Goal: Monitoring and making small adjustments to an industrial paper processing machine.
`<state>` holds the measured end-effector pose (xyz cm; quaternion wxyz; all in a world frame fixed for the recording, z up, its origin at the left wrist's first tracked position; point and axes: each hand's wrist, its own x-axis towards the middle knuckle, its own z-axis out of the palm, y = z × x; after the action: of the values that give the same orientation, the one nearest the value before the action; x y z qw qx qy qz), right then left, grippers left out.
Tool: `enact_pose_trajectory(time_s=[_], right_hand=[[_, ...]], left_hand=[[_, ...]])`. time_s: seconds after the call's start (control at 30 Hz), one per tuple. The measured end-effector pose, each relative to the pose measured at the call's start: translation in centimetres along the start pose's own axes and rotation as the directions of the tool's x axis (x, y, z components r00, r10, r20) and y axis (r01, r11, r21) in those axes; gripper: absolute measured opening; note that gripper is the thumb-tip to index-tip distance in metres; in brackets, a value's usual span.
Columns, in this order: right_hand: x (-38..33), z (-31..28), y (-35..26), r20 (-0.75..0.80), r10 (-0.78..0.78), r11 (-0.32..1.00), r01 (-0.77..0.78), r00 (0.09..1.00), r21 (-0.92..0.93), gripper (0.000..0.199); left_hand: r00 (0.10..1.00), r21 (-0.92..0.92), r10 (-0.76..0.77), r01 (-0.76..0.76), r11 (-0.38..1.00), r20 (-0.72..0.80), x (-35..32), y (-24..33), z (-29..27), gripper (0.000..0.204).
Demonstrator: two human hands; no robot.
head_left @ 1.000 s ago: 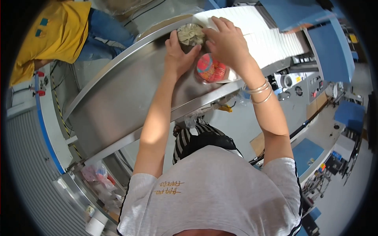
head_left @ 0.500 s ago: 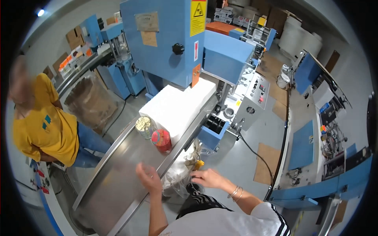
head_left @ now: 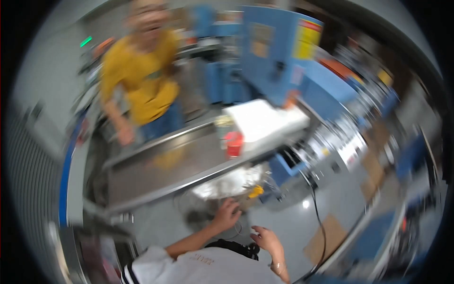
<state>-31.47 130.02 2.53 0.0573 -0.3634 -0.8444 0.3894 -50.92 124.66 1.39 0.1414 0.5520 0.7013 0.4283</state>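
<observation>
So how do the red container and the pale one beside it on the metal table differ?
The red container is bright red and stands nearer the table's front edge; the pale container is yellowish-cream and sits behind it, closer to the white block. The red one looks slightly larger, though motion blur makes that uncertain. Both stand on the metal table, untouched by either hand.

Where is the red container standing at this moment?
In the head view, the red container stands on the metal table, near its right end, just left of the white block and well above both hands.
</observation>
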Motion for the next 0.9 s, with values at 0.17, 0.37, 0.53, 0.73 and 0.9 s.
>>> enact_pose_trajectory(time_s=[0.17, 0.37, 0.53, 0.73, 0.9], right_hand=[[-3.5, -0.7, 5.3, -0.002, 0.147, 0.989, -0.147, 0.989, 0.017, 0.038], [-5.5, -3.5, 13.5, 0.102, 0.091, 0.950, -0.117, 0.991, 0.290, 0.038], [-14.3, -8.8, 19.1, 0.201, 0.322, 0.628, -0.368, 0.925, 0.686, 0.039], [-21.5, -12.8, 22.4, 0.078, 0.346, 0.614, -0.289, 0.935, 0.734, 0.041], [-23.5, -13.8, 27.4, 0.116, 0.544, 0.165, -0.241, 0.831, 0.956, 0.035]], left_hand=[[0.980, -0.043, -0.046, 0.056, 0.998, 0.192, -2.4, -0.6, 4.5, 0.020], [0.915, -0.176, -0.172, 0.249, 0.952, 0.365, -1.6, 6.4, 10.0, 0.016], [0.770, -0.171, -0.113, 0.279, 0.945, 0.628, 0.0, 12.2, 21.2, 0.027], [0.711, -0.177, 0.224, -0.140, 0.974, 0.667, 2.7, 18.7, 29.9, 0.033], [0.625, -0.260, 0.306, -0.166, 0.951, 0.719, 4.7, 20.7, 37.0, 0.029]])
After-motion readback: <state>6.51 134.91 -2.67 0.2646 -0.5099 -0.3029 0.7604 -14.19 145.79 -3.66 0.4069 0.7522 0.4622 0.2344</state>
